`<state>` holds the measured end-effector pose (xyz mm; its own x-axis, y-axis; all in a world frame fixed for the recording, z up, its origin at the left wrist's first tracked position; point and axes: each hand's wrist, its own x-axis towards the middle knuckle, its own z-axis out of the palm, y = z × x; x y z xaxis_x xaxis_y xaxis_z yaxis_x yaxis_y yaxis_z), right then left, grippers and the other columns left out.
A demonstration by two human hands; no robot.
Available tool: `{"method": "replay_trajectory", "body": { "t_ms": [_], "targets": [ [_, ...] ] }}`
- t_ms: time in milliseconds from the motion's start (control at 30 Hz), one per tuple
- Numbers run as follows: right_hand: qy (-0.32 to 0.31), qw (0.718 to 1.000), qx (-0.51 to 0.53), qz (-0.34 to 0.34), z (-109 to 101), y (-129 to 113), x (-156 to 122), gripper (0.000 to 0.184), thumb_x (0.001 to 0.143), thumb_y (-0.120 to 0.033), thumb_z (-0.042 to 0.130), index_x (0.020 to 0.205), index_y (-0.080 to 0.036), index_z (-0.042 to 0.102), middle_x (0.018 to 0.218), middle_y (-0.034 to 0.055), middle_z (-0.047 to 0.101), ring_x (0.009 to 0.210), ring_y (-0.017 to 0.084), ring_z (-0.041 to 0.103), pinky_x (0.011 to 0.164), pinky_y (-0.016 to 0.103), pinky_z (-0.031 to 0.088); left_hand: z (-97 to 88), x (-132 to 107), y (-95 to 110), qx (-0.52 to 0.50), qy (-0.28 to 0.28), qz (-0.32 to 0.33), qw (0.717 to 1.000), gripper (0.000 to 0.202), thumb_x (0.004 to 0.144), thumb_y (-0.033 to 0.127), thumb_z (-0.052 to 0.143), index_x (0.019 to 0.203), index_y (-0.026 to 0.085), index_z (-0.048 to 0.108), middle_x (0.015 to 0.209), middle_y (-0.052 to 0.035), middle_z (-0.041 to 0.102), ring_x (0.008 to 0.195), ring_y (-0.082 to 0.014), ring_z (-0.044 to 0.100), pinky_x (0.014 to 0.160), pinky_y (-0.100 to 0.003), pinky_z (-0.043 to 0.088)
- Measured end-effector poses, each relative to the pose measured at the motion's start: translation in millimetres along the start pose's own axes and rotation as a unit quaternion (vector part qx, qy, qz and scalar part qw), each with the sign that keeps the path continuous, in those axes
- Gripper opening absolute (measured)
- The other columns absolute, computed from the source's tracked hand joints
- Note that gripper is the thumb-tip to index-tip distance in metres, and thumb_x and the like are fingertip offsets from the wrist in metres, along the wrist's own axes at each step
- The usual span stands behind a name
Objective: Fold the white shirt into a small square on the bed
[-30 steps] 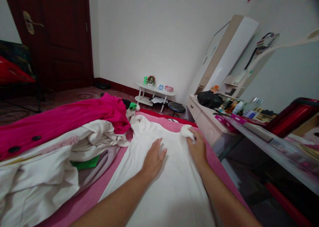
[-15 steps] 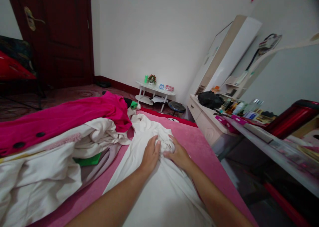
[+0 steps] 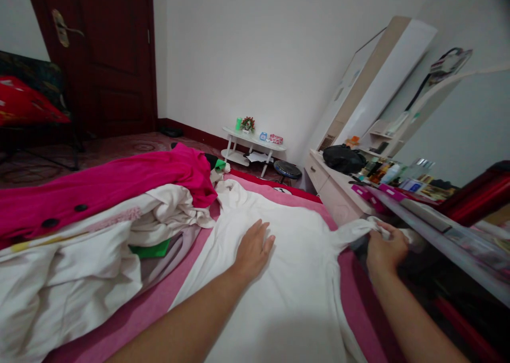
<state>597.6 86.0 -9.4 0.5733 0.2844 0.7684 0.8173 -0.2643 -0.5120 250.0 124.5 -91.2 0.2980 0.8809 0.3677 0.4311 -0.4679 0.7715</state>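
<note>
A white long garment (image 3: pixel 295 278), which looks like a shirt or dress, lies spread over the pink bedding (image 3: pixel 358 299). My left hand (image 3: pixel 255 248) rests flat on its upper part, fingers stretched out. Off to the right, my right hand (image 3: pixel 386 248) grips the garment's sleeve and holds it pulled out past the bed's edge. The opposite sleeve lies bunched at the far left of the garment. Beside it on the left is a pile of clothes, with a magenta garment with dark buttons (image 3: pixel 131 179) on top of white cloth (image 3: pixel 79 278).
A dressing table (image 3: pixel 338 193) with a black bag (image 3: pixel 345 159) and bottles stands at the right, near a glass-topped table edge (image 3: pixel 450 246). Beyond the bed are a low white table (image 3: pixel 255 138) and a round stool (image 3: pixel 287 169). A dark red door (image 3: pixel 99 60) is at the back left.
My right hand has moved right, drawing the sleeve out from the garment's bunched middle. My left hand has flattened on the cloth, and the garment's upper part has spread wider.
</note>
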Motion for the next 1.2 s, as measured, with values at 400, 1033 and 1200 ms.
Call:
{"method": "replay_trajectory", "body": {
  "t_ms": [400, 1033, 1200],
  "targets": [
    [-0.374, 0.864, -0.264, -0.209, 22, -48, -40, 0.026, 0.081, -0.024, 0.046, 0.09, -0.021, 0.071, 0.088, 0.0088, 0.07, 0.079, 0.023, 0.064, 0.067, 0.032, 0.043, -3.3, -1, -1, 0.11, -0.078, 0.064, 0.989, 0.031, 0.087, 0.031, 0.052, 0.11, 0.021, 0.07, 0.136, -0.0112, 0.054, 0.127, -0.0259, 0.048, 0.109, -0.043, 0.035],
    [-0.396, 0.891, -0.211, -0.07, 108, -52, -58, 0.045, 0.08, -0.025, 0.051, 0.122, -0.013, 0.058, 0.106, 0.0139, 0.069, 0.097, 0.023, 0.065, 0.082, 0.031, 0.048, -1.4, -1, -3, 0.11, -0.086, 0.065, 0.988, 0.035, 0.079, 0.024, 0.055, 0.112, 0.022, 0.069, 0.136, -0.012, 0.054, 0.128, -0.0293, 0.047, 0.11, -0.046, 0.034],
    [-0.381, 0.897, -0.221, 0.024, 121, -51, -52, 0.05, 0.074, -0.021, 0.054, 0.12, -0.002, 0.057, 0.107, 0.0266, 0.064, 0.096, 0.033, 0.065, 0.076, 0.039, 0.05, -2.4, 1, -2, 0.107, -0.091, 0.064, 0.988, 0.036, 0.079, 0.023, 0.055, 0.113, 0.021, 0.068, 0.137, -0.0115, 0.053, 0.128, -0.029, 0.047, 0.11, -0.045, 0.033]
  ]
}}
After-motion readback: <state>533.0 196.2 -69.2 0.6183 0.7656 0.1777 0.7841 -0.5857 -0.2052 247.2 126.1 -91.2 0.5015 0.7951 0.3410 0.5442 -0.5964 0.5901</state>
